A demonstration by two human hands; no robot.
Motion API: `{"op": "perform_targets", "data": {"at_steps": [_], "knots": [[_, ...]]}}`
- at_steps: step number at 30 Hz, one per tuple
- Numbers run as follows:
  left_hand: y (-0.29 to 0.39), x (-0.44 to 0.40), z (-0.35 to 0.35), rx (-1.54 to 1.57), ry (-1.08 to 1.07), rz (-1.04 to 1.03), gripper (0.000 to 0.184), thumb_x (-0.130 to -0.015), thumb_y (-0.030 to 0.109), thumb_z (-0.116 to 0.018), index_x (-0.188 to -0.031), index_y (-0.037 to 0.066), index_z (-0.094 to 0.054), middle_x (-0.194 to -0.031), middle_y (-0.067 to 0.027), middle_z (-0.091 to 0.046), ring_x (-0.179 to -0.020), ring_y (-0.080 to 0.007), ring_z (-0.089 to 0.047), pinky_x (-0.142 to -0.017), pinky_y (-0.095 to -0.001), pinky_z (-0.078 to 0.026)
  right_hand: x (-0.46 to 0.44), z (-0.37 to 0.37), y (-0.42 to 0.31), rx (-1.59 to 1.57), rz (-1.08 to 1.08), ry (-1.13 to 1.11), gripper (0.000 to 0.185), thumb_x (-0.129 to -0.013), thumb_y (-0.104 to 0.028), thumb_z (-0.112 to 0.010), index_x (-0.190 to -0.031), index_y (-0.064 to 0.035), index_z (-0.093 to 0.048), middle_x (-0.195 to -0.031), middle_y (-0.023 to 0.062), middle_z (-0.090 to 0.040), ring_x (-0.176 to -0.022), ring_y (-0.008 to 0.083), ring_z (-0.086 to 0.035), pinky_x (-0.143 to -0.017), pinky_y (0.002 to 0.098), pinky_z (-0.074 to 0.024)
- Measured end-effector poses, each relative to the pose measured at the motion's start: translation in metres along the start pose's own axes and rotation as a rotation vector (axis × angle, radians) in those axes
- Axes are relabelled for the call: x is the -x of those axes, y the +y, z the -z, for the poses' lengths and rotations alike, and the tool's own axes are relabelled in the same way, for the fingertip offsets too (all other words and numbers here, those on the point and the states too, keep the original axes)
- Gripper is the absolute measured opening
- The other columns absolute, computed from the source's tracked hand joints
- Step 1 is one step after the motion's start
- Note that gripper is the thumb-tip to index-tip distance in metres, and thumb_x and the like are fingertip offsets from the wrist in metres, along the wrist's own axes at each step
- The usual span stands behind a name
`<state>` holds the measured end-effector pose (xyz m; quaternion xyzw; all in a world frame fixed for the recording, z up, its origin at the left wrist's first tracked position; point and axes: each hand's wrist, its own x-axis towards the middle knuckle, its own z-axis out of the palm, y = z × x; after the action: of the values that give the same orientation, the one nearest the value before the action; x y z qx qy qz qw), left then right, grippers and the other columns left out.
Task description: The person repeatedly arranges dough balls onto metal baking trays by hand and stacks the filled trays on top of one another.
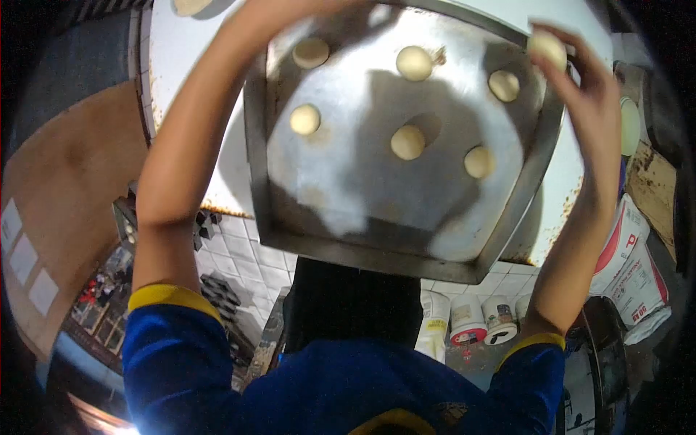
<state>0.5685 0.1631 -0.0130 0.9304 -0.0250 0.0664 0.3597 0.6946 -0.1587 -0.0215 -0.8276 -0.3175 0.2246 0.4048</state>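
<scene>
My right hand (586, 83) is closed on a pale round dough ball (547, 50), held between thumb and fingers above the right edge of a metal baking tray (326, 196). The top edge of the view cuts off my left hand (330, 4), so its fingers are hidden; the forearm reaches over the tray's far left corner. On the tray sit several more dough balls, spaced apart in two rows. Among them are one at the far middle (414, 63), one at the near left (304, 119) and one at the near right (478, 162).
The tray rests on a white table (573, 159) with rusty edges, its front rim jutting past the table. Another dough piece (191, 6) lies at the far left. A printed sack (632, 272) stands at the right, and white buckets (467, 319) are below.
</scene>
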Motion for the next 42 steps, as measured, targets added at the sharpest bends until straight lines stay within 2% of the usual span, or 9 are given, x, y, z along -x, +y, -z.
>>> {"op": "perform_targets", "data": {"at_steps": [3,9,15,20,26,31,35,37,42], "knots": [[0.042,0.144,0.004,0.117,-0.244,0.029,0.059,-0.082,0.007,-0.078,-0.139,0.007,-0.064,-0.139,-0.0139,-0.064,-0.128,-0.033,-0.063,-0.113,-0.0453,-0.05,0.103,-0.044,-0.055,-0.018,-0.082,-0.133,0.046,-0.087,-0.001,-0.083,-0.13,-0.0102,-0.072,-0.117,0.0067,-0.074,-0.11,0.0195,-0.071,-0.095,0.0366,-0.0579],[0.085,0.302,-0.03,0.138,-0.334,0.421,0.05,-0.08,-0.002,-0.077,-0.128,0.005,-0.068,-0.131,-0.0127,-0.063,-0.127,-0.0351,-0.06,-0.109,-0.0444,-0.052,0.207,-0.156,-0.052,-0.142,-0.183,-0.335,0.036,-0.088,-0.007,-0.083,-0.123,-0.0082,-0.074,-0.122,0.0138,-0.069,-0.112,0.0311,-0.071,-0.096,0.0394,-0.059],[0.076,0.338,-0.073,-0.129,-0.293,0.3,0.059,-0.09,0.006,-0.072,-0.147,0.003,-0.058,-0.16,-0.0185,-0.045,-0.144,-0.0409,-0.046,-0.119,-0.0493,-0.042,0.221,-0.213,-0.03,0.365,0.259,-0.422,0.048,-0.094,-0.023,-0.078,-0.138,-0.0062,-0.067,-0.147,0.0123,-0.059,-0.138,0.0297,-0.057,-0.108,0.0417,-0.0538],[0.056,0.332,-0.084,-0.298,-0.341,0.213,0.072,-0.095,0.017,-0.068,-0.161,0.002,-0.044,-0.173,-0.0187,-0.032,-0.157,-0.0398,-0.033,-0.127,-0.0531,-0.031,0.21,-0.225,-0.016,0.7,0.586,-0.481,0.078,-0.101,-0.05,-0.062,-0.157,0.0024,-0.047,-0.171,0.0164,-0.038,-0.159,0.0304,-0.033,-0.129,0.0468,-0.0313],[0.077,0.327,-0.064,-0.218,-0.358,0.199,0.081,-0.09,0.016,-0.073,-0.164,0.006,-0.04,-0.17,-0.0246,-0.034,-0.156,-0.0454,-0.032,-0.127,-0.0534,-0.03,0.199,-0.188,-0.048,0.162,0.308,-0.628,0.074,-0.1,-0.035,-0.069,-0.16,-0.0004,-0.044,-0.169,0.0194,-0.038,-0.159,0.0359,-0.033,-0.129,0.0514,-0.0309],[0.08,0.312,-0.015,-0.057,0.196,0.405,0.075,-0.088,0.0,-0.071,-0.158,0.008,-0.046,-0.163,-0.0278,-0.04,-0.151,-0.0465,-0.038,-0.124,-0.0537,-0.033,0.171,-0.125,-0.089,-0.11,0.006,-0.188,0.051,-0.106,-0.016,-0.061,-0.154,-0.0023,-0.051,-0.157,0.0217,-0.053,-0.149,0.0398,-0.047,-0.123,0.048,-0.038],[0.046,0.329,-0.011,-0.097,0.449,0.637,0.053,-0.105,0.011,-0.058,-0.155,0.002,-0.047,-0.157,-0.0255,-0.048,-0.143,-0.0421,-0.049,-0.12,-0.0477,-0.04,0.157,-0.097,-0.089,-0.159,-0.079,0.069,0.039,-0.109,-0.018,-0.058,-0.143,0.0005,-0.061,-0.143,0.0217,-0.062,-0.135,0.0382,-0.059,-0.116,0.0438,-0.044],[0.037,0.361,-0.026,0.407,0.611,0.94,0.046,-0.11,0.017,-0.054,-0.153,0.0,-0.048,-0.152,-0.0214,-0.054,-0.135,-0.0325,-0.056,-0.114,-0.0419,-0.045,0.154,-0.083,-0.091,-0.109,-0.065,0.081,0.038,-0.108,-0.019,-0.06,-0.141,0.0002,-0.062,-0.141,0.021,-0.063,-0.133,0.0378,-0.06,-0.115,0.0436,-0.0448],[0.086,0.431,-0.043,0.186,0.259,1.018,0.04,-0.113,0.027,-0.055,-0.141,-0.002,-0.06,-0.12,-0.0189,-0.069,-0.11,-0.0288,-0.067,-0.102,-0.0378,-0.051,0.155,-0.048,-0.099,-0.045,-0.049,0.073,0.035,-0.106,-0.02,-0.064,-0.134,0.0002,-0.067,-0.135,0.0187,-0.067,-0.13,0.0357,-0.062,-0.112,0.0426,-0.0468]]}}
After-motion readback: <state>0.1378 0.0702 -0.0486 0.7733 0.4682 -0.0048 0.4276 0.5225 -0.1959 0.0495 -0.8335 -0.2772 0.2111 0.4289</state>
